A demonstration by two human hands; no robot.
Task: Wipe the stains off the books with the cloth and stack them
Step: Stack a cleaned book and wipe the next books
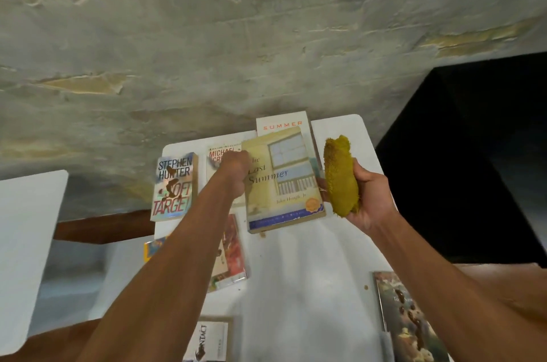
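The pale yellow paperback titled "The Last Summer" (284, 181) lies tilted on top of a white book marked "SUMMER" (281, 125), at the far end of the white table (296, 273). The left hand (233, 169) grips this paperback's left edge, fingers curled around it. Just right of the paperback, the right hand (359, 196) clutches a bunched mustard-yellow cloth (339, 175), held upright. Left of the paperback lie a cream Michael Crichton book (219, 154), partly hidden by the hand, and, beyond it, a stained silver "Soft Target" book (173, 187). Nearer the person, a red-and-cream book (233, 255) sits under the left forearm, and a dark, brown-spotted book (408, 317) lies at the near right.
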